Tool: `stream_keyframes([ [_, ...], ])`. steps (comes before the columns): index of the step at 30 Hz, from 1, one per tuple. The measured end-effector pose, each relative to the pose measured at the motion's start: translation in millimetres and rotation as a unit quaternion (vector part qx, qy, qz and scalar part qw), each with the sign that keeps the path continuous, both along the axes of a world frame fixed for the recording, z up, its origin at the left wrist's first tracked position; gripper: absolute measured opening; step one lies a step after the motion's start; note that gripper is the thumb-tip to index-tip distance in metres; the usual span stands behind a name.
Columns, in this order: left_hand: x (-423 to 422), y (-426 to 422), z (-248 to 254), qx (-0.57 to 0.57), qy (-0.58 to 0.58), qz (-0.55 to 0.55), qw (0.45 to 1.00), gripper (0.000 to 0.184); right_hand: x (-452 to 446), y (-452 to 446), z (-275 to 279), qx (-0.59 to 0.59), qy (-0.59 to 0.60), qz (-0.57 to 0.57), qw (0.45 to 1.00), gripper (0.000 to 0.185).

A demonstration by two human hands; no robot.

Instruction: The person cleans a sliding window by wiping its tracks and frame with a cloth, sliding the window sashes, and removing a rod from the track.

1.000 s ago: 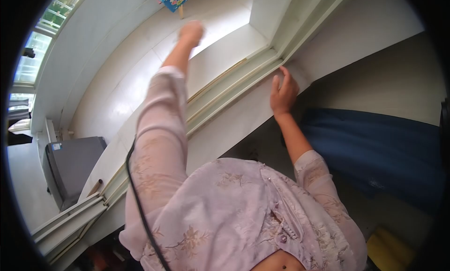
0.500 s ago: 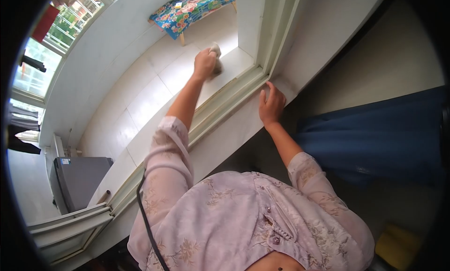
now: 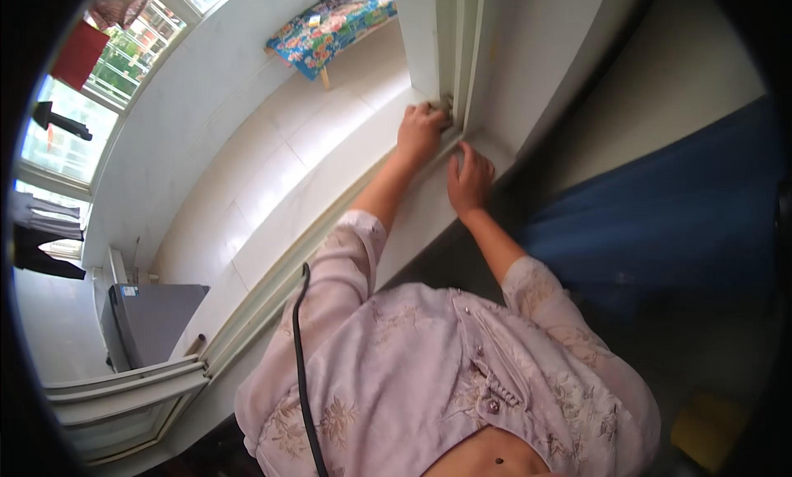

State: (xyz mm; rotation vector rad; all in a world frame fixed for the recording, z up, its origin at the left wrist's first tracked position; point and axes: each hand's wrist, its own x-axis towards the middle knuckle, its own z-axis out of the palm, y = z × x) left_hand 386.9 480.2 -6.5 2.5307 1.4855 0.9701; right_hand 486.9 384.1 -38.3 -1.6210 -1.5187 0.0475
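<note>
So the change we're seeing over the last second: our left hand [image 3: 421, 137] was out over the pale tiles on the far side of the window, and now it's come in to the right, down at the corner where the window track [image 3: 256, 320] meets the upright frame [image 3: 456, 48]. We'd read that as the work being down at that corner now rather than out in the open. That hand is curled around what looks like a greyish rag [image 3: 445, 104], mostly hidden, so we can't tell how it's bunched. The rag sits just past the left fingertips, against the frame's corner, and a bit far and left of our right hand [image 3: 472, 180]. The right hand has hardly moved: thumb apart, fingers loosely bent, nothing visible in its grip, fingertips at the track's near edge by the pale ledge [image 3: 417, 225]. We can't tell whether it's bearing weight there. Both hands are near each other but apart. Way off at the far side there's a floral-draped bench [image 3: 325, 78].
</note>
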Motion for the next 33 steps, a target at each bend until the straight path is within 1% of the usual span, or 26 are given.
stream_keyframes([
  [1, 1.5, 0.4, 8.8, -0.045, 0.009, 0.02, 0.999, 0.014, 0.0, 1.3, -0.5, 0.014, -0.003, -0.001, 1.0, 0.03],
  [2, 0.4, 5.4, 29.9, -0.211, -0.076, 0.025, 0.974, 0.017, -1.0, 2.2, -1.3, 0.031, -0.004, -0.004, 0.999, 0.03],
  [3, -1.9, 6.0, 43.0, -0.371, -0.159, 0.032, 0.914, 0.021, -1.9, -2.5, -0.2, 0.019, -0.002, -0.008, 1.0, 0.03],
  [4, -4.1, 2.9, 40.6, -0.204, -0.189, 0.008, 0.96, 0.023, -1.9, -5.1, 3.4, 0.007, 0.006, -0.004, 1.0, 0.033],
  [5, -3.3, 5.4, 41.5, -0.023, -0.213, -0.021, 0.976, 0.025, -1.7, 0.3, 5.6, 0.005, 0.016, -0.001, 1.0, 0.037],
  [6, -1.2, -4.5, 47.1, -0.009, -0.278, 0.004, 0.961, 0.024, -1.8, 5.7, 4.6, 0.005, 0.018, -0.007, 1.0, 0.037],
  [7, 2.0, -15.5, 51.5, -0.016, -0.275, 0.001, 0.961, 0.024, -2.1, 5.9, 2.3, 0.046, 0.038, -0.011, 0.998, 0.04],
  [8, 5.5, -27.6, 54.4, -0.042, -0.34, -0.007, 0.94, 0.026, -3.0, 3.3, -1.2, 0.083, 0.06, -0.015, 0.995, 0.044],
  [9, 7.7, -38.1, 53.2, -0.068, -0.402, -0.012, 0.913, 0.027, -3.8, 0.6, -1.9, 0.074, 0.065, -0.021, 0.995, 0.044],
  [10, 8.8, -45.9, 46.8, 0.023, -0.258, -0.006, 0.966, 0.029, -3.2, 0.0, -2.5, 0.091, 0.095, -0.009, 0.991, 0.045],
  [11, 10.2, -46.6, 32.3, 0.042, -0.135, -0.019, 0.99, 0.027, -2.5, 0.2, -2.9, 0.108, 0.124, 0.004, 0.986, 0.047],
  [13, 10.4, -62.2, 18.2, 0.014, 0.051, -0.03, 0.998, 0.023, -2.0, 2.3, -3.8, 0.099, 0.155, -0.002, 0.983, 0.047],
  [14, 9.8, -70.6, 14.1, 0.005, 0.053, -0.029, 0.998, 0.023, -0.7, 2.9, -2.5, 0.124, 0.164, 0.001, 0.979, 0.047],
  [15, 7.4, -77.6, 16.1, 0.038, 0.095, -0.039, 0.994, 0.023, -1.7, 2.3, -0.9, 0.155, 0.171, 0.004, 0.973, 0.047],
  [16, 6.4, -82.0, 19.5, 0.075, 0.136, -0.048, 0.987, 0.022, -2.2, 1.3, 0.3, 0.163, 0.198, 0.017, 0.966, 0.046],
  [17, 5.4, -87.2, 23.3, 0.071, 0.139, -0.043, 0.987, 0.022, -1.8, 1.7, -0.3, 0.16, 0.2, 0.021, 0.966, 0.046],
  [19, 9.0, -105.6, 55.2, -0.111, 0.275, 0.004, 0.955, 0.021, 1.2, 2.1, -5.5, 0.173, 0.313, 0.031, 0.933, 0.045],
  [20, 8.4, -105.7, 55.6, -0.117, 0.237, 0.011, 0.964, 0.024, 5.3, 2.4, -12.4, 0.187, 0.361, 0.018, 0.913, 0.043],
  [21, 13.0, -104.7, 57.2, -0.117, 0.236, 0.013, 0.964, 0.024, 9.3, -3.3, -10.4, 0.187, 0.361, 0.021, 0.913, 0.043],
  [23, 33.5, -101.7, 57.6, -0.017, 0.1, 0.026, 0.994, 0.029, 17.8, -28.2, 1.3, 0.145, 0.551, -0.018, 0.822, 0.041],
  [24, 55.0, -84.0, 35.5, 0.002, 0.127, 0.009, 0.992, 0.034, 26.3, -39.5, 4.2, 0.128, 0.575, -0.028, 0.808, 0.04],
  [26, 75.6, -63.4, -8.9, 0.01, 0.153, 0.029, 0.988, 0.029, 39.8, -42.1, 3.9, 0.104, 0.561, -0.028, 0.821, 0.04],
  [28, 80.0, -61.7, -6.6, 0.031, 0.156, 0.047, 0.986, 0.026, 52.2, -39.0, -1.1, 0.061, 0.549, -0.041, 0.832, 0.039],
  [30, 73.4, -70.6, -1.7, -0.033, 0.126, -0.018, 0.991, 0.024, 64.8, -22.2, -18.3, 0.054, 0.533, -0.043, 0.844, 0.037],
  [31, 73.5, -80.3, -5.5, -0.035, 0.129, -0.015, 0.991, 0.024, 70.4, -15.4, -20.8, 0.054, 0.515, -0.043, 0.854, 0.035],
  [33, 73.4, -98.6, -13.1, -0.14, 0.163, -0.234, 0.948, 0.027, 81.7, -7.9, -14.0, 0.03, 0.498, -0.04, 0.866, 0.034],
])
